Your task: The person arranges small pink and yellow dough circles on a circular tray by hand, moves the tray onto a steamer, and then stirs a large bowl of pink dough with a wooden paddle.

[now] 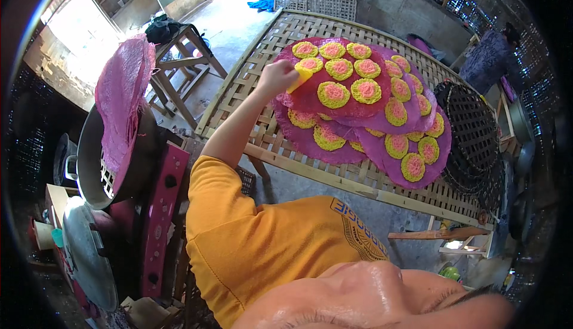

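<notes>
My left hand (278,77) reaches over the woven bamboo rack (241,67), its fingers closed on a small yellow piece (301,78). The piece touches or lies just over a red-magenta round sheet (309,98) and partly meets one of the yellow-and-pink textured rounds (312,64) on it. Below and right of that sheet, purple sheets (309,148) overlap, bearing several similar rounds (412,166). My right hand is out of view.
To the left, a deep metal pot (85,159) on a pink stove (161,221) holds a stack of pink-purple sheets (123,101). Dark woven baskets (470,127) are at the rack's right end. A wooden stool (174,67) stands beyond; another person (488,60) is at far right.
</notes>
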Available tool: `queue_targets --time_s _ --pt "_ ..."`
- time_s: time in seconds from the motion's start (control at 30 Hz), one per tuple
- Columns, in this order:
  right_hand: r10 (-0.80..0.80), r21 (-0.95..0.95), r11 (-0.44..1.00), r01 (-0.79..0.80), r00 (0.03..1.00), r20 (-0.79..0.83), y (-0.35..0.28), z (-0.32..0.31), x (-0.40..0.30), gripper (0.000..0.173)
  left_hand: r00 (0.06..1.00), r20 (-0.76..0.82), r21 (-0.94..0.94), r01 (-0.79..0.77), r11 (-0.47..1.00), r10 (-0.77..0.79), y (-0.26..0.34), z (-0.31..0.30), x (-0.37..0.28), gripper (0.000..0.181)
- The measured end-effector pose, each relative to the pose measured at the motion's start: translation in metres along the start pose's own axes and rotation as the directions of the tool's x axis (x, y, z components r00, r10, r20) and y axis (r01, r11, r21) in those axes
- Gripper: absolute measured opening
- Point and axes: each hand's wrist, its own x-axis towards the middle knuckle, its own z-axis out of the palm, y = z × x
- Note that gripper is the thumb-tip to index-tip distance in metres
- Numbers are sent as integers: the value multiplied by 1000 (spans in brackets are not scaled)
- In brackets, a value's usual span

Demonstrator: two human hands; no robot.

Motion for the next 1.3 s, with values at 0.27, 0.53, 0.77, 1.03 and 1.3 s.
queue_targets --time_s 0.27,0.53,0.77,1.03,1.3 --pt "-18 -7 1000 18 1000 4 -10 0 6 39 939 327 -901 344 263 -110 -34 -26 14 30" --pt "-18 -15 1000 18 1000 8 -11 1 8 40 926 361 -839 374 394 -111 -33 -32 17 40" --pt "-12 -10 1000 12 1000 8 -12 5 6 40 996 77 -534 88 841 -55 -23 -23 11 62" --pt "-5 -1 1000 5 1000 14 -17 11 5 40 972 208 29 -117 993 109 22 -15 -8 61" --pt "-5 60 998 4 1000 25 -16 42 -5 40 968 -65 -51 -246 968 243 57 -31 -5 38"
